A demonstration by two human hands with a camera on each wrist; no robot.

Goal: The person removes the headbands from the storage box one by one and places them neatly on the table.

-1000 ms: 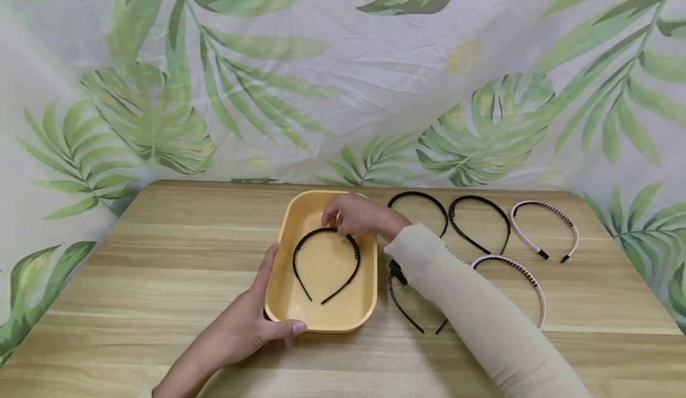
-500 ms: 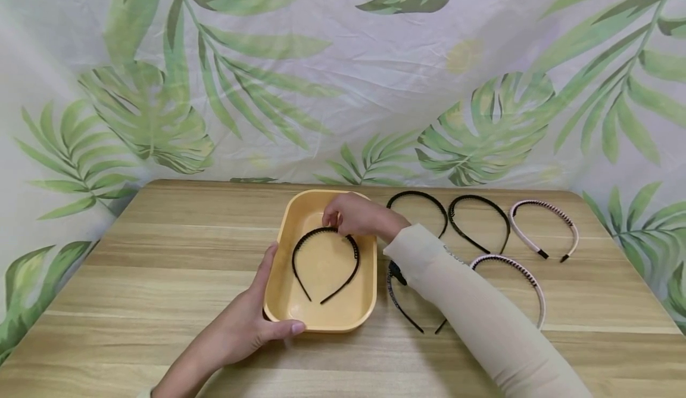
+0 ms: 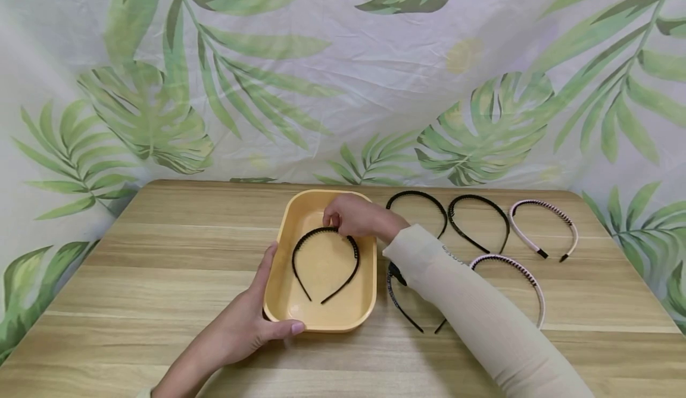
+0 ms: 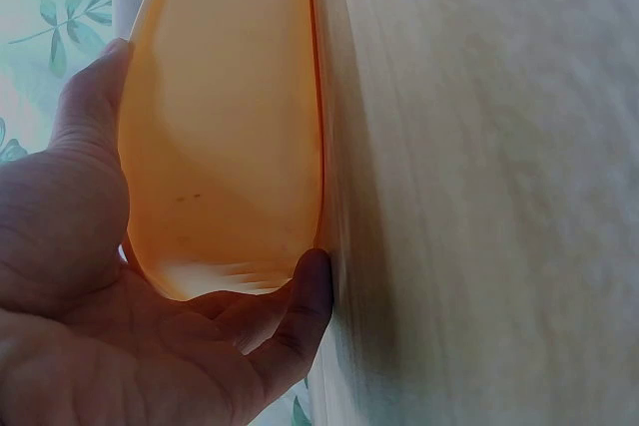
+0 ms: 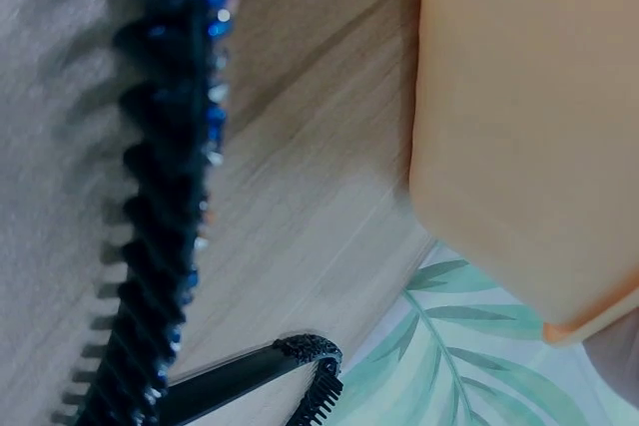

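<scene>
A yellow plastic box [image 3: 316,328] stands on the wooden table in the head view, a thin black toothed headband [image 3: 356,255] in it with its two ends toward me. My left hand [image 3: 243,326] grips the near left corner, thumb over the front rim. In the left wrist view, the fingers of my left hand [image 4: 190,346] curl round the box's end [image 4: 230,97]. Reaching into the far right part of the box, my right hand [image 3: 360,215] pinches the top of the headband; its fingertips are partly hidden.
Right of the box lie two black headbands [image 3: 415,193] [image 3: 507,225], two pink ones [image 3: 575,231] [image 3: 541,297], and a glittery dark headband [image 3: 407,314] partly under my right forearm. The right wrist view shows blue stones on a toothed headband [image 5: 165,187]. A leaf-print cloth [image 3: 396,88] hangs behind.
</scene>
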